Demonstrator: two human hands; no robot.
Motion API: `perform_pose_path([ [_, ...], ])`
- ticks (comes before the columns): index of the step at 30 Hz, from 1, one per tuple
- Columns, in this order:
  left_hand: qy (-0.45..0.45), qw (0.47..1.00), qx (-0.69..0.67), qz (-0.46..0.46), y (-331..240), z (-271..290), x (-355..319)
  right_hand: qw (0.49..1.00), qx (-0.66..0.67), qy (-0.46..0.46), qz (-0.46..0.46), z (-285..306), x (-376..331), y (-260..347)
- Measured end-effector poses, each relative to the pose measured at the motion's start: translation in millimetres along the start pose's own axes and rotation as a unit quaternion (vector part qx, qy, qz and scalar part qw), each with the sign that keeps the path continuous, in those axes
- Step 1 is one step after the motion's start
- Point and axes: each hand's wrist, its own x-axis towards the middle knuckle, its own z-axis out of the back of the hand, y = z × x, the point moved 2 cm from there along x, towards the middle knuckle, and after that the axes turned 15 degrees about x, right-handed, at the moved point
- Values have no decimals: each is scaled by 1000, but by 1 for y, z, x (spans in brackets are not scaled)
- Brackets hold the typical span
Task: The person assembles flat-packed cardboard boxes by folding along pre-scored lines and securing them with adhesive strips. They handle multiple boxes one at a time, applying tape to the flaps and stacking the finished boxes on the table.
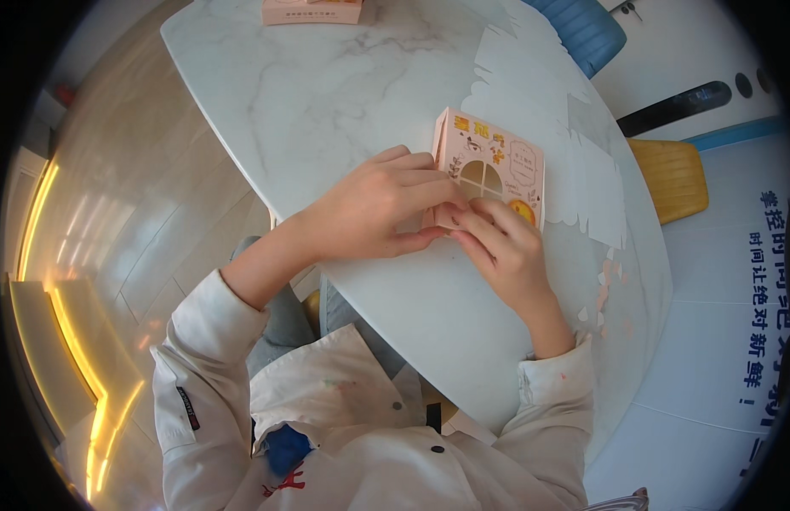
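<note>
A pink cardboard box (524, 162) with a round, cross-barred window and printed pictures lies on the white marble-patterned table (327, 102) before me. My left hand (386, 204) reaches over its near left corner, thumb and fingertips pinched together at the near edge. Close against it, my right hand (507, 255) has its thumb and bent fingers closed on the same near edge. The fingertips of both hands nearly meet there. My fingers partly cover the edge, so the exact flap or tab between them is hidden.
Flat white cardboard blanks (599, 200) with scalloped edges overlap along the table's right side. Small pink and white paper scraps (603, 294) lie nearer me. Another pink box (311, 12) stands at the far edge. A blue chair (582, 34) and a yellow chair (670, 179) are beyond the table.
</note>
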Motion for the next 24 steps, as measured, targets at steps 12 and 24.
perform_pose_path([
  [12, 27, 997, 42, -53, -1, 8, -4, 999, 9, 28, -19, 2, 2, 3],
  [24, 14, 990, 116, -75, -10, 12, -1, 972, -11, -210, -108, 70, -21, -27],
])
